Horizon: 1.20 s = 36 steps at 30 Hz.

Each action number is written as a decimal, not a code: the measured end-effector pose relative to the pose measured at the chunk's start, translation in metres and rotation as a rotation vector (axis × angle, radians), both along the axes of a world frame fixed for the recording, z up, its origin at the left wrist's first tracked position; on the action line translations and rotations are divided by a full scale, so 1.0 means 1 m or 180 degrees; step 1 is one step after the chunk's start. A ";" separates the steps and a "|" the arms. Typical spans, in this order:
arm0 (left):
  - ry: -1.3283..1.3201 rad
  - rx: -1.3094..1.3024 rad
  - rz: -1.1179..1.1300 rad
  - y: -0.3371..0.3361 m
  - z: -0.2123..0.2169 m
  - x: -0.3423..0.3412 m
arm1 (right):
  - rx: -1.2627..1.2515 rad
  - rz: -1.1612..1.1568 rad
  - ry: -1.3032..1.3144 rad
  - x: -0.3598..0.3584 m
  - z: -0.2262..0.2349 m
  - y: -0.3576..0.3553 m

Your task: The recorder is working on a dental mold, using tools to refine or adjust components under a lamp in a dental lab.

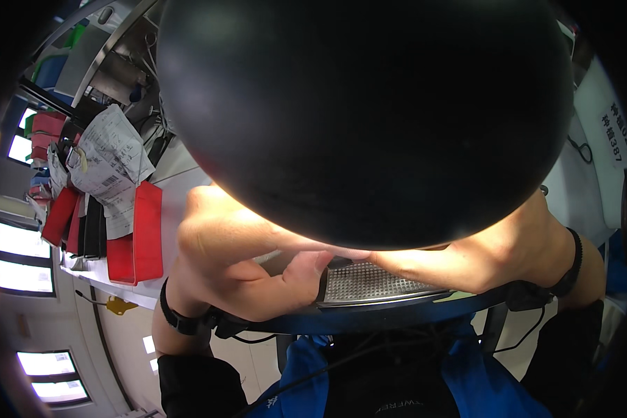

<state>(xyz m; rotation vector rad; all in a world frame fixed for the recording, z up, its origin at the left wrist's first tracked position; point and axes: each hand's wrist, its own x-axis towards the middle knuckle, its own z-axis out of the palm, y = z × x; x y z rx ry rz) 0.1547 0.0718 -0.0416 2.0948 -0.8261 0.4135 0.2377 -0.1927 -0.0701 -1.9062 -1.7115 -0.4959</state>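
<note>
A large black dome, apparently a lamp shade (369, 125), fills the upper middle and hides much of what lies under it. Bright light falls on both hands below its rim. My left hand (240, 261) is curled, thumb and forefinger coming together beside a small dark piece (340, 262) that is mostly hidden. From the other side my right hand (477, 254) reaches in, one digit stretched toward the left fingertips and its other fingers bent out of sight under the dome. Just beneath the hands lies a metal plate with a dimpled grid (376, 282).
Red bins (146, 233) and black ones stand at the left, with printed papers (111, 153) over them. A metal cylinder (118, 76) and cables are farther back. A pale container (602, 139) stands at the right. A dark curved table edge (369, 317) runs before me.
</note>
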 end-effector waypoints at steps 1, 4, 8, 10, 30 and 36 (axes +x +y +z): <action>-0.0005 0.0002 0.0002 -0.002 0.002 -0.001 | 0.0003 -0.0005 -0.0014 -0.001 0.001 -0.001; -0.0255 0.0170 0.0419 -0.008 0.002 0.000 | 0.0018 -0.0010 -0.0036 -0.001 0.001 0.000; -0.0200 0.0115 0.0206 -0.006 0.000 0.002 | 0.0021 -0.0025 -0.0076 0.000 -0.001 0.001; -0.0127 0.0062 0.0210 -0.007 0.001 0.001 | 0.0033 -0.0030 -0.0097 0.000 -0.001 0.000; 0.0166 -0.0445 0.0243 -0.012 0.001 0.001 | -0.0071 -0.0182 -0.0263 0.000 0.011 0.000; -0.0574 0.1461 0.0537 -0.022 0.003 -0.004 | 0.0240 -0.0299 -0.1018 0.007 0.010 0.006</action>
